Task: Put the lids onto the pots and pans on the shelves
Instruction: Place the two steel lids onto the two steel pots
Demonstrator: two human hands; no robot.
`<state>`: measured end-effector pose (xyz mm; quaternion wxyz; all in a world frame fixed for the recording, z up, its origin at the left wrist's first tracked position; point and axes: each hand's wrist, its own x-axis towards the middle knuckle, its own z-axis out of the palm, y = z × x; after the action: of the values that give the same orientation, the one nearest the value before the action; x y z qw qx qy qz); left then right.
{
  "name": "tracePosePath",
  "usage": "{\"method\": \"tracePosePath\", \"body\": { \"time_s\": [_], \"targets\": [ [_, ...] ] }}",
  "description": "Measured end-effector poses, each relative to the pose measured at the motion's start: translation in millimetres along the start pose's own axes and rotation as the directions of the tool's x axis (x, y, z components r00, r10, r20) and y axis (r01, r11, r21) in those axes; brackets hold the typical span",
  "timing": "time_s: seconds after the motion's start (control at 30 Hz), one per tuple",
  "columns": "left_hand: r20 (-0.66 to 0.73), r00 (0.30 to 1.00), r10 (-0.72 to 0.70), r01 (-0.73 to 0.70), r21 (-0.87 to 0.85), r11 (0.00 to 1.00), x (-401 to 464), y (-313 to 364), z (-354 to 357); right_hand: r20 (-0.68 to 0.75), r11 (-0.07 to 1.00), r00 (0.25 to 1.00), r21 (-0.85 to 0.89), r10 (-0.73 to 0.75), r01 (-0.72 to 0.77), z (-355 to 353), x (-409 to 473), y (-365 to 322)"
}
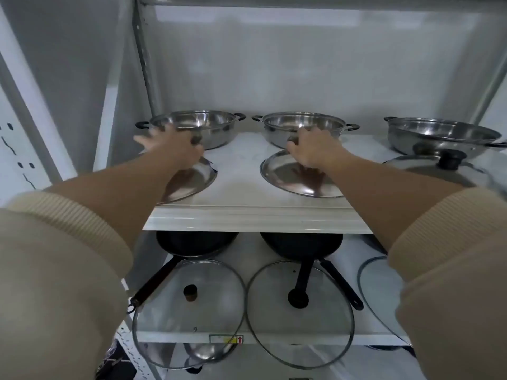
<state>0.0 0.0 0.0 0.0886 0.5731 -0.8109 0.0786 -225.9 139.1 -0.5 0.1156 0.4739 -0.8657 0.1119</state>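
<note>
Three steel pots stand at the back of the upper shelf (255,218): left pot (192,124), middle pot (301,123), right pot (439,135). A steel lid lies flat in front of each. My left hand (170,146) is closed over the dark knob of the left lid (192,179), slightly blurred. On the middle lid (285,174), my right hand (312,149) grips the knob with its fingers pointing down. The right lid (428,171) lies untouched with its black knob showing. Both held lids rest on the shelf.
On the lower shelf two black pans (192,242) (301,245) sit with handles pointing forward. Glass lids (189,311) (299,314) lie in front of them, overhanging the edge. A third glass lid (375,283) is partly behind my right sleeve. A metal upright stands at the left.
</note>
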Motion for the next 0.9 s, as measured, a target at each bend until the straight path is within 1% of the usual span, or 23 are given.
{"method": "tracePosePath", "body": {
  "time_s": [0.03, 0.07, 0.17, 0.2, 0.27, 0.3, 0.33, 0.4, 0.47, 0.53, 0.6, 0.73, 0.8, 0.9],
  "targets": [
    [0.038, 0.998, -0.047, 0.047, 0.014, 0.999, -1.2, -5.3, 1.8, -0.003, 1.0, 1.0, -0.023, 0.018, -0.019, 1.1, -1.6, 1.3],
    [0.034, 0.998, -0.06, 0.059, 0.029, 0.998, 1.4, -8.9, 5.1, -0.028, 0.998, 0.999, -0.052, 0.029, -0.03, 4.2, 1.0, 3.3],
    [-0.027, 0.997, -0.079, 0.081, 0.062, 0.995, 5.7, -16.7, 17.1, -0.047, 0.991, 0.998, -0.124, 0.035, -0.04, 14.6, 5.6, 5.8],
    [-0.034, 0.995, -0.093, 0.094, 0.051, 0.994, 5.5, -16.1, 17.2, -0.044, 0.99, 0.998, -0.136, 0.036, -0.041, 15.7, 6.7, 6.5],
    [-0.028, 0.985, -0.168, 0.168, 0.019, 0.986, 4.8, -16.3, 12.3, -0.049, 0.991, 0.998, -0.123, 0.038, -0.044, 16.7, 10.3, 9.9],
    [-0.022, 0.98, -0.199, 0.2, 0.022, 0.98, 4.3, -17.3, 9.6, -0.048, 0.992, 0.998, -0.12, 0.028, -0.033, 16.6, 11.0, 11.5],
    [-0.021, 0.979, -0.201, 0.202, 0.043, 0.978, 4.2, -17.9, 7.5, -0.047, 0.992, 0.999, -0.122, 0.001, -0.007, 15.4, 11.0, 12.0],
    [-0.051, 0.99, -0.13, 0.133, 0.054, 0.99, 2.3, -13.0, 2.5, -0.085, 0.991, 0.992, -0.101, -0.095, 0.086, 10.3, 10.7, 10.1],
    [-0.074, 0.995, -0.068, 0.07, 0.019, 0.997, -1.7, -1.0, -8.8, -0.153, 0.985, 0.974, -0.057, -0.167, 0.16, -2.2, 7.9, 5.7],
    [-0.105, 0.994, -0.038, 0.037, -0.011, 0.999, -6.2, 13.1, -27.4, -0.217, 0.977, 0.953, -0.03, -0.212, 0.211, -19.4, 7.9, 4.2],
    [-0.148, 0.989, -0.027, 0.022, -0.031, 0.999, -6.7, 24.2, -49.6, -0.253, 0.973, 0.94, -0.018, -0.228, 0.231, -40.3, 9.4, 6.9],
    [-0.248, 0.968, -0.023, -0.007, -0.121, 0.993, 13.1, 26.9, -88.3, -0.356, 0.979, 0.922, 0.068, -0.154, 0.191, -73.8, 30.0, 22.0],
    [-0.241, 0.97, -0.035, -0.006, -0.171, 0.985, 30.9, 26.0, -93.3, -0.377, 0.983, 0.923, 0.126, -0.08, 0.137, -76.1, 46.9, 31.0],
    [-0.188, 0.981, -0.058, 0.012, -0.233, 0.972, 57.6, 28.9, -80.0, -0.332, 0.975, 0.943, 0.216, 0.016, 0.059, -61.2, 73.4, 41.7]
  ]
}}
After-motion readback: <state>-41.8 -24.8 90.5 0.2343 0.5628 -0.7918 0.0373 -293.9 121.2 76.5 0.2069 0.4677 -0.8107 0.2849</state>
